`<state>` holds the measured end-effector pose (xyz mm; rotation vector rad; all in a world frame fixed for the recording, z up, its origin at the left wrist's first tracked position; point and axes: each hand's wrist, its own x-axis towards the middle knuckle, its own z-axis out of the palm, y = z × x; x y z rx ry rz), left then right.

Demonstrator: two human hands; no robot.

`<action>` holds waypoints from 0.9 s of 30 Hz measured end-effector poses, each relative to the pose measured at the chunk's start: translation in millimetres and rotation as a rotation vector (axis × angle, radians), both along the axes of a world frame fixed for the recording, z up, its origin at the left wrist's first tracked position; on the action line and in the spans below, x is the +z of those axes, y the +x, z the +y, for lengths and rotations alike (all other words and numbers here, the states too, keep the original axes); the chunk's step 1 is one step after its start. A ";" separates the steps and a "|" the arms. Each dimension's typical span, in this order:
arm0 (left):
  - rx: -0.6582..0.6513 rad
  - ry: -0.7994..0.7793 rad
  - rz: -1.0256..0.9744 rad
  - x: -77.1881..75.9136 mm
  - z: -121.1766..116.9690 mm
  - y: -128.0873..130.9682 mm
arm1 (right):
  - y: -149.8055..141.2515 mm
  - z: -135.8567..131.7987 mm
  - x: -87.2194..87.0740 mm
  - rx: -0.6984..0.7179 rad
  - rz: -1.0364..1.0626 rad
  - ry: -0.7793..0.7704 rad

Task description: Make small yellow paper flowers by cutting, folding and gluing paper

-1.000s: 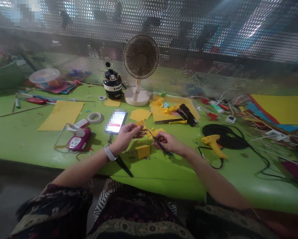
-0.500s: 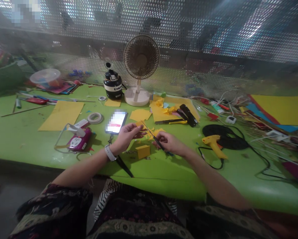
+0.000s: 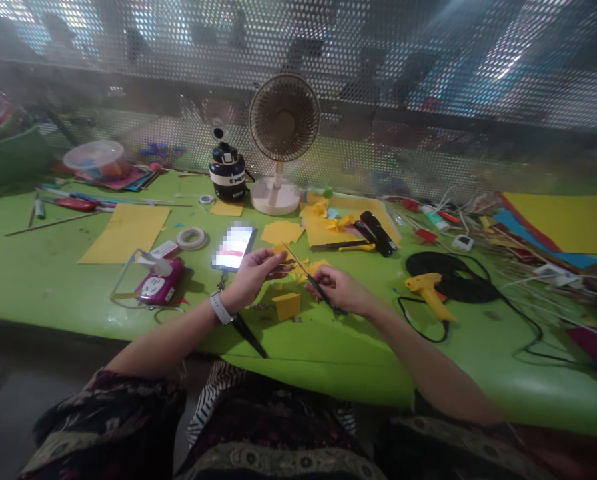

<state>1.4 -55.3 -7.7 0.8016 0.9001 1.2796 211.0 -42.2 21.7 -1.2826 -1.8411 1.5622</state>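
Observation:
My left hand (image 3: pixel 253 277) pinches a small piece of yellow paper (image 3: pixel 281 249) between thumb and fingers. In my right hand (image 3: pixel 339 287) is a pair of scissors (image 3: pixel 318 287), its blades pointing up and left to the paper's edge. Beneath both hands lies a heap of yellow paper scraps (image 3: pixel 306 271). A folded yellow paper piece (image 3: pixel 287 306) stands on the green table just below them. A phone (image 3: pixel 233 247) with a lit screen lies beside my left hand.
Behind the hands stand a fan (image 3: pixel 284 120) and a dark bottle (image 3: pixel 227 175). A yellow glue gun (image 3: pixel 431 295) with its cord lies to the right. A stapler (image 3: pixel 378 233) and a cutter knife (image 3: pixel 343 246) rest near yellow sheets. At left are a tape roll (image 3: pixel 191 238) and a purple power socket (image 3: pixel 161 283).
The camera view has shifted very slightly. Both hands keep nearly the same position, with the paper and scissors still held.

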 end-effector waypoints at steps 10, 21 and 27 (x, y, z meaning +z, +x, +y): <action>0.018 0.004 -0.012 -2.8 4.0 -2.4 | -0.1 -0.9 -0.9 0.002 -0.015 -0.002; -0.039 0.006 -0.001 -9.1 3.1 -0.9 | -0.9 -0.8 -0.3 0.003 -0.021 -0.006; -0.027 -0.015 -0.014 -5.3 3.1 -1.2 | -1.2 -2.6 0.2 0.001 -0.007 -0.001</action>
